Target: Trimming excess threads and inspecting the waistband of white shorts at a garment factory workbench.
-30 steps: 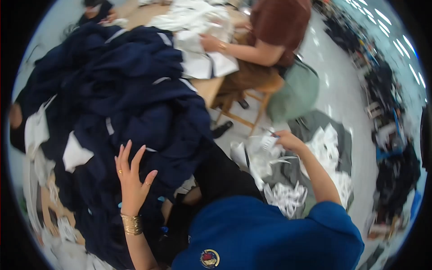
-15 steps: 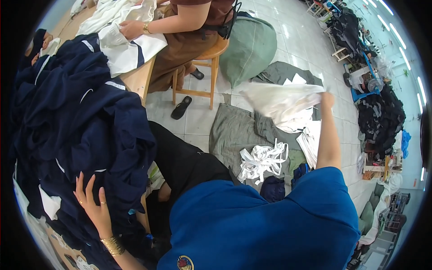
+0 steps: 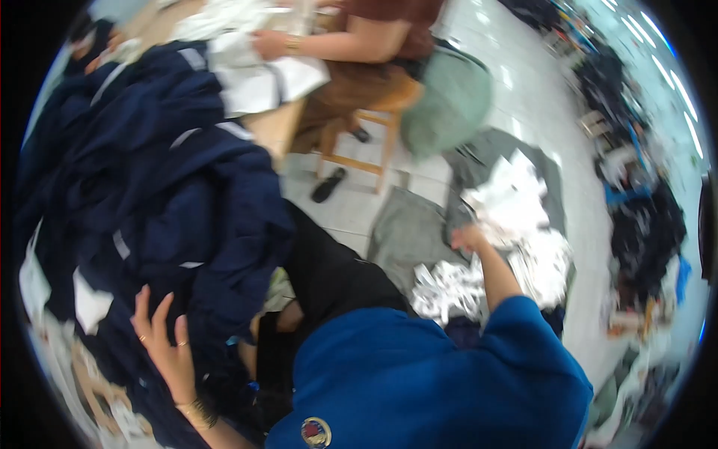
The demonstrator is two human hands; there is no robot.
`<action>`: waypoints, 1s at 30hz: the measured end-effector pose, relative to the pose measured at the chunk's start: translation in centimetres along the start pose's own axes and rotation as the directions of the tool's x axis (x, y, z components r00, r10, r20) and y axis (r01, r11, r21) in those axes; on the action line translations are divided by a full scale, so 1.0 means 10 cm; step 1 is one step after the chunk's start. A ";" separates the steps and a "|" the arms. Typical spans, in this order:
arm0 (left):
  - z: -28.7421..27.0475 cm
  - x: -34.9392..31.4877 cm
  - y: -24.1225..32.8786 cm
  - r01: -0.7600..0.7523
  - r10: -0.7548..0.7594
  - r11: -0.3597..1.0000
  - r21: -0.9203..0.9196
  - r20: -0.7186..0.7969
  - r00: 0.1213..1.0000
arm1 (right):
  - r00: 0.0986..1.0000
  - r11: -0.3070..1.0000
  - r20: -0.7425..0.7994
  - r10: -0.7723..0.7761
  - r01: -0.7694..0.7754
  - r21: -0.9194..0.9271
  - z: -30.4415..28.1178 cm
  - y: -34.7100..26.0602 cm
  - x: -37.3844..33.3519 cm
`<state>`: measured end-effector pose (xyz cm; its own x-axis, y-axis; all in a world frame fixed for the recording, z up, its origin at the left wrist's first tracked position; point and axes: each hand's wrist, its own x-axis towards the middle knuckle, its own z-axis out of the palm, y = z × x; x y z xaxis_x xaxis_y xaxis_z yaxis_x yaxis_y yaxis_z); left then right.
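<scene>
My left hand (image 3: pixel 166 348) is open, fingers spread, at the near edge of a large heap of navy blue garments (image 3: pixel 172 172) with white trim. Two fingers wear gold rings and the wrist gold bangles. My right arm reaches out over the floor. The right hand (image 3: pixel 469 238) is smeared by motion, so how its fingers are set is unclear; no cloth hangs from it. Just beyond it lies a pile of white cloth pieces (image 3: pixel 512 198). Nearer, a tangle of white strips (image 3: pixel 449 290) rests on a grey sheet (image 3: pixel 404 232).
A co-worker's hand (image 3: pixel 269 45) is on white garments (image 3: pixel 258 82) at the table's far end. Their wooden stool (image 3: pixel 357 163), a black slipper (image 3: pixel 329 185) and a full green sack (image 3: pixel 452 97) stand beyond. Dark garment heaps (image 3: pixel 647 224) line the right side.
The white cloth my right hand was swinging now lies on the floor pile. That hand has come lower and nearer. My view has shifted left; my left hand stays by the navy heap.
</scene>
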<state>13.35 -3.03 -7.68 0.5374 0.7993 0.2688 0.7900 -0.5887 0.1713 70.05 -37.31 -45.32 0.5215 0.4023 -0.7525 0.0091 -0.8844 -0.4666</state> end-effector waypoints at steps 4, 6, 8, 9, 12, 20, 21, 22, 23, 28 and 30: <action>-0.09 -0.20 -0.12 0.124 -0.130 0.979 -0.161 -0.030 0.991 | 0.915 0.953 0.291 -0.278 0.226 0.202 0.77 -1.42 -0.73; -0.02 -0.34 -0.22 0.146 -0.162 0.967 -0.207 -0.059 0.985 | 0.893 0.917 0.258 -0.370 0.305 0.258 0.76 -1.94 -1.04; -0.02 -0.56 -0.30 0.200 -0.229 0.953 -0.228 -0.108 0.968 | 0.842 0.863 0.279 -0.462 0.354 0.359 0.81 -2.43 -1.18; -0.05 -0.68 -0.31 0.241 -0.279 0.939 -0.247 -0.132 0.951 | 0.818 0.843 0.273 -0.507 0.405 0.353 0.82 -2.72 -1.27; -0.04 -0.98 -0.34 0.306 -0.385 0.897 -0.320 -0.221 0.896 | 0.669 0.724 0.279 -0.689 0.657 0.210 1.14 -3.62 -1.78; -0.40 -1.06 -0.53 0.256 -0.372 0.912 -0.320 -0.383 0.846 | -0.179 -0.194 0.297 -0.938 0.981 -0.023 2.41 -4.20 -2.55; -0.48 -0.99 -0.61 0.225 -0.342 0.924 -0.310 -0.402 0.849 | -0.201 -0.208 0.260 -0.945 0.978 0.002 2.61 -4.20 -2.50; -0.54 -0.92 -0.70 0.192 -0.311 0.934 -0.302 -0.418 0.854 | -0.201 -0.202 0.200 -0.959 0.979 0.016 2.81 -4.22 -2.43; -0.64 -0.85 -0.77 0.170 -0.281 0.946 -0.275 -0.439 0.853 | -0.229 -0.235 0.151 -0.962 0.972 -0.021 3.01 -4.25 -2.36; -0.67 -0.55 -0.96 0.169 -0.297 0.942 -0.291 -0.482 0.825 | -0.249 -0.249 0.043 -0.967 0.968 0.004 3.34 -4.47 -2.26; -0.57 -0.51 -0.88 0.118 -0.248 0.943 -0.312 -0.418 0.874 | -0.269 -0.270 0.050 -0.962 0.963 -0.012 3.38 -4.52 -2.27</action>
<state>1.95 -2.56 -5.12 0.1506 0.7940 0.5889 0.7161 -0.4983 0.4887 29.01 1.51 -22.87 -0.1916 0.7545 0.6277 0.5098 0.6230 -0.5932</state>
